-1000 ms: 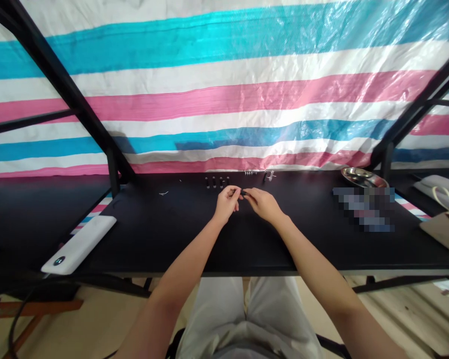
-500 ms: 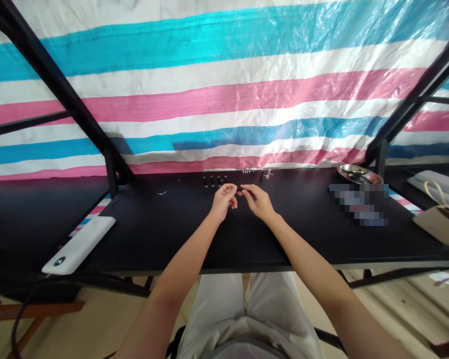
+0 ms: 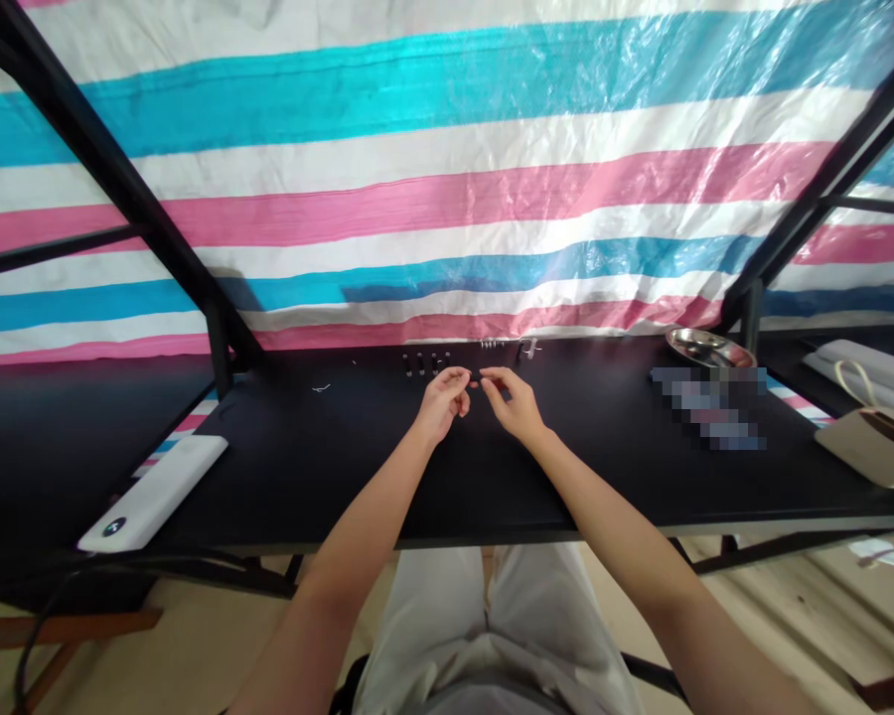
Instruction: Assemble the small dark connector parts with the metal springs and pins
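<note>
Over the middle of the black table (image 3: 298, 457), my left hand (image 3: 444, 402) and my right hand (image 3: 514, 399) almost meet at the fingertips. A small dark piece (image 3: 476, 378) shows between them, too small to name. The fingers of each hand are pinched around its ends. Just behind my left hand stands a row of several small black cylinders (image 3: 420, 363) with light ends. Farther back lies a row of small silvery pieces (image 3: 492, 344), and right of it a black piece beside a small whitish one (image 3: 531, 349).
A white power bank-like box (image 3: 156, 492) lies at the left table edge. Thin white scraps (image 3: 321, 387) lie left of the hands. At right are a shiny metal dish (image 3: 707, 346), a blurred-out flat item (image 3: 711, 409) and a beige pouch (image 3: 871, 447). Black frame bars (image 3: 119, 189) slant up both sides.
The view has shifted slightly. Both hands keep nearly the same pose around the small dark piece, and the things on the table lie as before.
</note>
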{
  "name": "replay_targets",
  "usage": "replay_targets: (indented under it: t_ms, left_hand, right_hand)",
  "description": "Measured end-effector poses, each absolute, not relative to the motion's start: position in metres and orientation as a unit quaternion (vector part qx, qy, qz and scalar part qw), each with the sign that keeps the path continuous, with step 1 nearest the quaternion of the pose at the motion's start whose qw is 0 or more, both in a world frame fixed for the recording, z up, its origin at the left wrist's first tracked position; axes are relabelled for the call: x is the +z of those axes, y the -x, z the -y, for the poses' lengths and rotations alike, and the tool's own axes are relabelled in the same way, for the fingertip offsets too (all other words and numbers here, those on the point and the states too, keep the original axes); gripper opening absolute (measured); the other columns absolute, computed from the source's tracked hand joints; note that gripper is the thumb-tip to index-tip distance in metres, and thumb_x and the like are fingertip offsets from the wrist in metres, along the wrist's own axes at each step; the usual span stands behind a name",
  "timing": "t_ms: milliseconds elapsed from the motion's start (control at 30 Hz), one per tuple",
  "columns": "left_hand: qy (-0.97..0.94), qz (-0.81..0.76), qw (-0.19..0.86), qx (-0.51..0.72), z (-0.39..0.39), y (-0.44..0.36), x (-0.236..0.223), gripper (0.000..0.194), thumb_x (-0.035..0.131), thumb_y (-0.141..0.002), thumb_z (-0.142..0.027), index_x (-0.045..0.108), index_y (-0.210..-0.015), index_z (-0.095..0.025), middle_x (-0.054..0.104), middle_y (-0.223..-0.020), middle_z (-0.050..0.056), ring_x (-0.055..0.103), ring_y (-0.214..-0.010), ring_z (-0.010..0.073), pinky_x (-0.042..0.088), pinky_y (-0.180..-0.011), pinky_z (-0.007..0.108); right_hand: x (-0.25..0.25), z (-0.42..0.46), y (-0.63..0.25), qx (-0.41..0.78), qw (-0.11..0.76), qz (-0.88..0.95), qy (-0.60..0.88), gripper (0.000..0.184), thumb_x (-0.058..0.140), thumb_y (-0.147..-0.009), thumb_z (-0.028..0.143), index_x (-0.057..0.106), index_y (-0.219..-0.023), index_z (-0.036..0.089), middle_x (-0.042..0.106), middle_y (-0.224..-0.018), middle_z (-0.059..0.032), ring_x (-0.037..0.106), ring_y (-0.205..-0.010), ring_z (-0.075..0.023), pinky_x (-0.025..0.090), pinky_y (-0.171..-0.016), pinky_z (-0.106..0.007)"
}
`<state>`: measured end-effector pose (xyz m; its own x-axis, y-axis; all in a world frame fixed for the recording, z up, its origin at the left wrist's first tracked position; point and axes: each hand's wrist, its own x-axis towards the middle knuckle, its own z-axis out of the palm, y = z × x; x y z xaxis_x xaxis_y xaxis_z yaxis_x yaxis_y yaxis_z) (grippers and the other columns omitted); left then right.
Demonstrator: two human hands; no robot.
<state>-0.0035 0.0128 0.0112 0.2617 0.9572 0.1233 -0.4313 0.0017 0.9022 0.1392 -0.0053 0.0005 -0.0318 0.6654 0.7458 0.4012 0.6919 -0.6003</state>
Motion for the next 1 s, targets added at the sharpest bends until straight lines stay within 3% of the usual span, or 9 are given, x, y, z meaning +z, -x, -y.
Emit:
replay_targets:
  t_ms: [600, 1000]
  left_hand:
    - [-0.463, -0.326, 0.635, 0.525, -0.0159, 0.0042, 0.0072, 0.04, 0.071, -0.062, -0.044, 0.056, -0.085, -0.014, 0.061, -0.068, 0.0, 0.046, -0.036, 0.003, 0.028, -0.036, 0.017]
    - [-0.477, -0.356, 0.597, 0.538, -0.0139, 0.0001, 0.0081, 0.045, 0.065, -0.064, -0.054, 0.05, -0.079, -0.014, 0.061, -0.063, -0.001, 0.05, -0.038, 0.005, 0.03, -0.037, 0.016]
  right_hand:
    - [0.0041, 0.0085, -0.1388, 0.068, 0.578, 0.71, 0.396, 0.022, 0.042, -0.089, 0.032, 0.059, -0.094, 0.019, 0.064, -0.082, -0.0057, 0.06, -0.072, -0.0145, 0.05, -0.068, -0.029]
    - [0.0054, 0.0097, -0.1368, 0.073, 0.582, 0.708, 0.393, 0.021, 0.042, -0.088, 0.031, 0.059, -0.094, 0.019, 0.064, -0.081, -0.0056, 0.06, -0.07, -0.0147, 0.05, -0.068, -0.029]
